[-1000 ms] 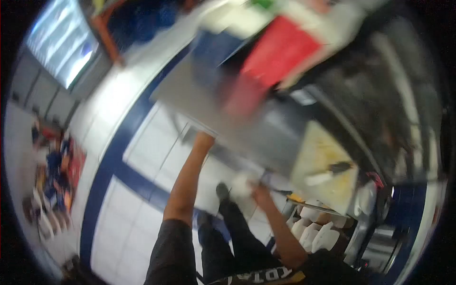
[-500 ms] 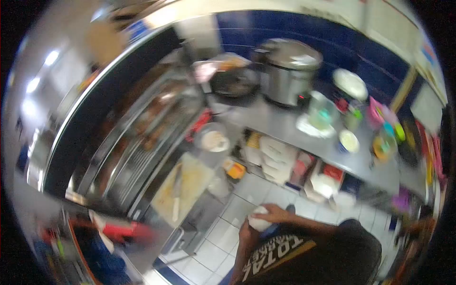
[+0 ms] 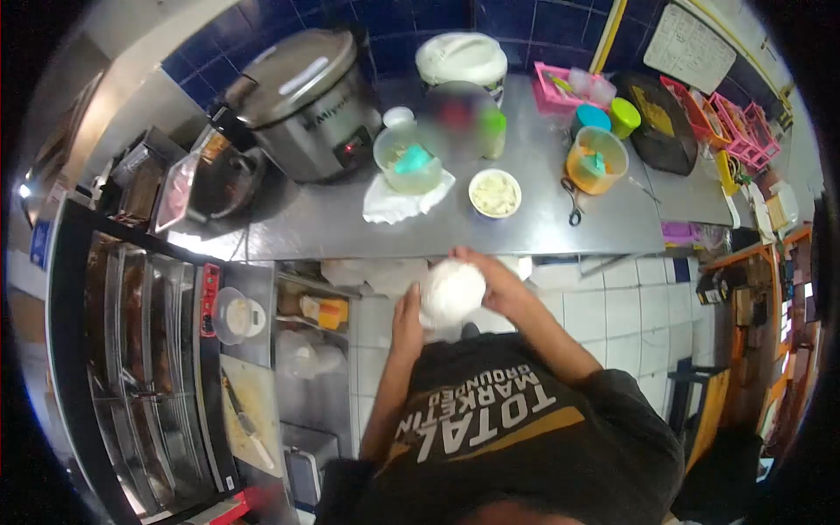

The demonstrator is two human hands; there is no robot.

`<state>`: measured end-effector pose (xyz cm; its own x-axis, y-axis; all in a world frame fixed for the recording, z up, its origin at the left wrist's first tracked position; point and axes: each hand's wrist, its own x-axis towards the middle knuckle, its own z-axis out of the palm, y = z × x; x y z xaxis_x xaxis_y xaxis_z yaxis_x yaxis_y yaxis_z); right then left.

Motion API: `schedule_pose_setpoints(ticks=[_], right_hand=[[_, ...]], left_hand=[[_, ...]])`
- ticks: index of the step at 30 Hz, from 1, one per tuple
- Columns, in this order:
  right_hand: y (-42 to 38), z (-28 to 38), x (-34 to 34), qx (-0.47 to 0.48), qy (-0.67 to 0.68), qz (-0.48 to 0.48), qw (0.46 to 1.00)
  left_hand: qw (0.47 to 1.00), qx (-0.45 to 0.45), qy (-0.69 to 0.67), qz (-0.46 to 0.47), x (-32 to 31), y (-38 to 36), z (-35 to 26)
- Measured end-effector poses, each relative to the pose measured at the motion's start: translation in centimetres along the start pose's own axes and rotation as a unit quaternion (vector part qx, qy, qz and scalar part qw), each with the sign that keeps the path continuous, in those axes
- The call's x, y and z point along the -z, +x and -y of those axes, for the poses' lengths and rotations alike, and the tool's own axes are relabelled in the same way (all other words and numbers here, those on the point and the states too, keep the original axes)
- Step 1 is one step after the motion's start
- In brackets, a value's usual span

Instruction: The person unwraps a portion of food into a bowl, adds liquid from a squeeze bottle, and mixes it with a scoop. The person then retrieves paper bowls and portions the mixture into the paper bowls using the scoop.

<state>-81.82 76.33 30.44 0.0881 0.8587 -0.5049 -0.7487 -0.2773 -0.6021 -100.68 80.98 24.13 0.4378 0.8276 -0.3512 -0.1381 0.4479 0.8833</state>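
Between the curved fingers of the left hand and right hand, partly open around its sides, sits a round white item, held just before the steel counter; blue tiles line the wall behind.

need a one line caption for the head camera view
Two hands hold a rounded white item before a steel counter with a large cooker

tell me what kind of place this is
Most likely a small commercial kitchen or takeaway: a big steel cooker stands on a metal counter, a knife lies on a cutting board, and a tall unit with metal racks stands at the left.
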Motion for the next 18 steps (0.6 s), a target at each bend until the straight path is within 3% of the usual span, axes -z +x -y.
schedule_pose_setpoints(ticks=[1, 2, 4, 5, 7, 8, 10, 11, 13, 14, 16, 18], right_hand=[[-0.5, 2.0, -0.9, -0.004, 0.042, -0.012, 0.999], [-0.3, 3.7, -0.9, -0.007, 0.046, -0.02, 0.999], [1.0, 6.3, -0.8, 0.048, 0.017, 0.036, 0.998], [1.9, 7.2, -0.6, 0.049, 0.021, 0.03, 0.998], [3.9, 8.8, -0.6, 0.187, -0.053, 0.037, 0.98], [4.8, 9.1, -0.6, 0.186, -0.053, 0.033, 0.98], [7.0, 9.5, -0.9, 0.394, -0.228, -0.131, 0.881], [6.6, 10.0, -2.0, 0.403, -0.3, -0.199, 0.841], [7.5, 10.2, -3.2, 0.414, -0.331, -0.198, 0.824], [8.2, 10.3, -3.7, 0.423, -0.364, -0.195, 0.807], [10.0, 10.8, -4.4, 0.426, -0.411, -0.199, 0.781], [11.9, 11.4, -5.3, 0.366, -0.362, -0.234, 0.824]], left_hand=[[0.997, 0.08, 0.008, 0.02, -2.6, -0.5, -4.3], [0.996, 0.089, 0.009, 0.022, -2.9, 1.2, -4.3], [0.966, 0.024, -0.113, 0.232, -3.1, 4.6, -4.3], [0.965, 0.029, -0.112, 0.236, -3.8, 5.7, -5.6], [0.903, 0.067, -0.123, 0.406, -5.0, 7.4, -8.4], [0.902, 0.069, -0.125, 0.407, -5.2, 8.4, -8.8], [0.923, 0.071, -0.121, 0.358, -5.8, 10.4, -9.4], [0.923, 0.071, -0.121, 0.36, -6.0, 11.2, -9.8], [0.959, -0.126, 0.095, 0.234, -6.5, 12.8, -10.6], [0.959, -0.122, 0.094, 0.238, -6.5, 13.9, -11.3], [0.865, -0.366, 0.303, 0.162, -6.5, 16.3, -12.5], [0.898, -0.314, 0.26, 0.164, -6.2, 17.9, -12.8]])
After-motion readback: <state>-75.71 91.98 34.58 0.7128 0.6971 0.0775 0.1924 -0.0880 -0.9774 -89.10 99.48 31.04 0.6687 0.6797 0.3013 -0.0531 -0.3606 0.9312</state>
